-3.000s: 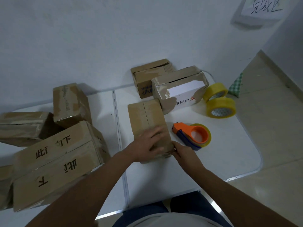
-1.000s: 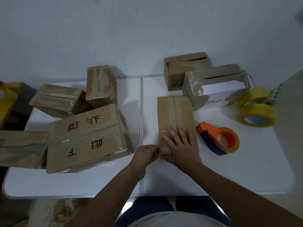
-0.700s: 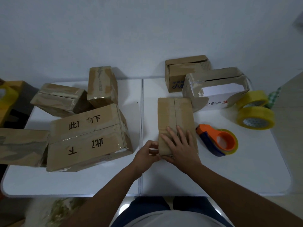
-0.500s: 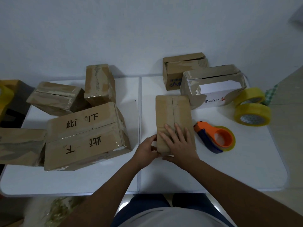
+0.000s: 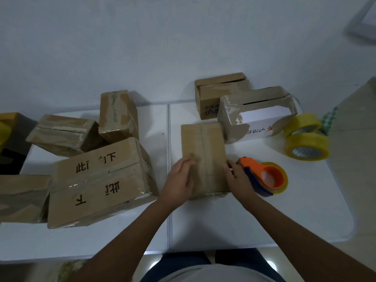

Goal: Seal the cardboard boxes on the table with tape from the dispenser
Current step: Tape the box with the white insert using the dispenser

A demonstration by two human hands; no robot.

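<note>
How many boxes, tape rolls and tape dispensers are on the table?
Cardboard boxes: 7
Loose tape rolls: 2
Tape dispensers: 1
Total: 10

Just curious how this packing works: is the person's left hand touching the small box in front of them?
Touching. The head view shows the left hand lying on the small box, its fingers overlapping the top near the left edge.
</note>
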